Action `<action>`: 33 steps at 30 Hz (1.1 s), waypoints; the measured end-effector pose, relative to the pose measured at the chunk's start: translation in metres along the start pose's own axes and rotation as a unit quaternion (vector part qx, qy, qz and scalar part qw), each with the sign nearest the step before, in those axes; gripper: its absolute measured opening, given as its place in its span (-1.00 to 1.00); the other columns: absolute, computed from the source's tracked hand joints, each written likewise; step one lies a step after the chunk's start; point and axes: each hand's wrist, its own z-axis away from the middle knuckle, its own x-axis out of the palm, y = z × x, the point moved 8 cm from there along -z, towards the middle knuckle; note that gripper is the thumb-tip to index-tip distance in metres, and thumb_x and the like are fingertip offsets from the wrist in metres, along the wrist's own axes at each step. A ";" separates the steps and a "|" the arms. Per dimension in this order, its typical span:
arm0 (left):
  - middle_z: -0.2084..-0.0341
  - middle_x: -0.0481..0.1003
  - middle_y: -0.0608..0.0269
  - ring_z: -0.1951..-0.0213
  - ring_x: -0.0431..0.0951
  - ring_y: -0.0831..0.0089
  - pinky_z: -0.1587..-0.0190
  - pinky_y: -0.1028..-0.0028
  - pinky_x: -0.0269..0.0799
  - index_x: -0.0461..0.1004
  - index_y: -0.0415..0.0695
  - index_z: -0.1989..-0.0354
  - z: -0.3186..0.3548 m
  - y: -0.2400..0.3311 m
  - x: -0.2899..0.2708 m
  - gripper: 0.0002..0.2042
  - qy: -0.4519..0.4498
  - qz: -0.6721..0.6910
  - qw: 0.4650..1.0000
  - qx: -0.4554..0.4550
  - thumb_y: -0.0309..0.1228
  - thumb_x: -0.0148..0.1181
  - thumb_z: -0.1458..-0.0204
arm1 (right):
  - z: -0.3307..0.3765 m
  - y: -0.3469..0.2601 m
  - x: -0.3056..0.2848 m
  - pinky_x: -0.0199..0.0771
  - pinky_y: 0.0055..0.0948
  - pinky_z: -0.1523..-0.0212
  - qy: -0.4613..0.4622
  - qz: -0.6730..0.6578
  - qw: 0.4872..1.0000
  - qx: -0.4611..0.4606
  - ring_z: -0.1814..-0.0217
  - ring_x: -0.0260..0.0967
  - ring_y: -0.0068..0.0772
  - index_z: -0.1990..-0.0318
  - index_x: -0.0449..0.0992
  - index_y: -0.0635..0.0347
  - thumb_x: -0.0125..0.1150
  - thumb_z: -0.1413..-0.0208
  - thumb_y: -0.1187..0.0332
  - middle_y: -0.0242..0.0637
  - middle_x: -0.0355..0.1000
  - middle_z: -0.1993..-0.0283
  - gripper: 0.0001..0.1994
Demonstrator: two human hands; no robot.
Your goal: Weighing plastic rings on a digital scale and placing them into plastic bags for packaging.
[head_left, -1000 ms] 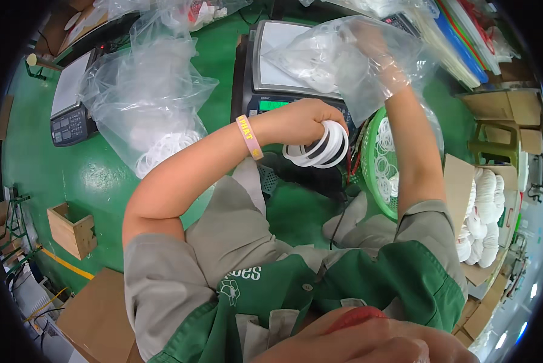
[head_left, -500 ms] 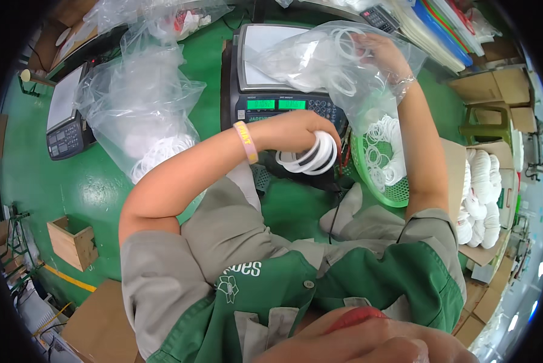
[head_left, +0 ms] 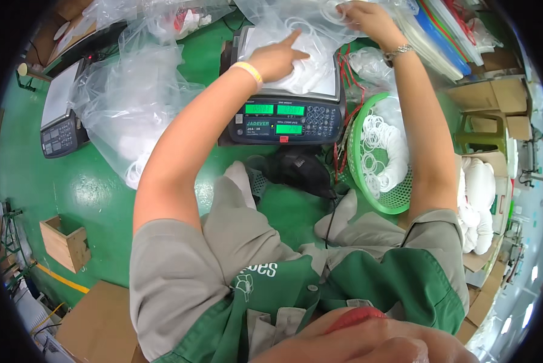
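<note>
A clear plastic bag (head_left: 271,15) with white rings (head_left: 312,68) at its bottom lies on the plate of a counting scale (head_left: 326,124). At the left of these rings is my left hand (head_left: 275,60), its index finger and thumb stretched apart, with nothing visible in its grip. Whether it touches the bag's film I cannot tell. My right hand (head_left: 371,23) pinches the bag's upper right part, beside another white ring (head_left: 332,12). A green mesh basket (head_left: 357,154) at the right holds more loose white rings (head_left: 380,142).
Further left, another clear bag (head_left: 141,103) with rings lies by a second scale (head_left: 62,133). Red cords (head_left: 342,78) run between scale and basket. A black bundle (head_left: 298,169) sits below the scale. A box of white coils (head_left: 480,193) and a wooden box (head_left: 65,242) flank me.
My left hand has moved up and away from me to the scale plate and no longer holds the white rings. My right hand has risen, lifting the bag's edge.
</note>
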 end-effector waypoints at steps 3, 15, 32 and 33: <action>-0.23 -0.05 0.04 0.03 0.37 0.08 0.08 0.29 0.34 0.40 0.06 0.02 0.013 0.023 0.016 -0.44 -0.033 0.093 0.995 0.018 -0.67 -0.12 0.30 | 0.008 0.036 -0.001 0.35 -0.53 0.43 0.028 -0.324 0.944 0.054 0.52 0.33 -0.53 0.37 0.49 0.19 -0.04 -0.13 0.28 -0.36 0.42 0.45 -0.78; 0.27 0.47 0.24 0.48 0.42 0.58 0.37 0.59 0.35 0.38 -0.18 0.03 0.041 0.044 -0.068 -0.68 0.217 0.523 0.824 0.012 -0.42 0.00 -0.01 | 0.056 0.005 -0.018 0.25 -0.70 0.46 0.036 -0.463 0.885 -0.025 0.46 0.25 -0.68 0.26 0.47 0.27 -0.02 -0.13 0.30 -0.42 0.38 0.45 -0.78; 0.46 0.45 0.35 0.42 0.39 0.67 0.39 0.68 0.30 0.43 -0.20 0.15 0.070 0.023 -0.069 -0.78 0.189 0.478 0.857 -0.036 -0.40 0.05 -0.05 | 0.177 0.141 0.119 0.38 -0.56 0.27 0.046 -0.329 0.928 0.165 0.24 0.35 -0.57 0.18 0.45 0.24 0.07 -0.04 0.38 -0.32 0.43 0.26 -0.79; 0.52 0.42 0.36 0.46 0.39 0.66 0.39 0.68 0.31 0.42 -0.26 0.20 0.070 0.016 -0.072 -0.80 0.216 0.527 0.820 -0.048 -0.41 0.06 -0.05 | 0.190 0.161 0.147 0.38 -0.54 0.25 0.001 -0.292 0.935 0.201 0.23 0.37 -0.53 0.19 0.46 0.25 0.09 -0.03 0.38 -0.29 0.44 0.27 -0.79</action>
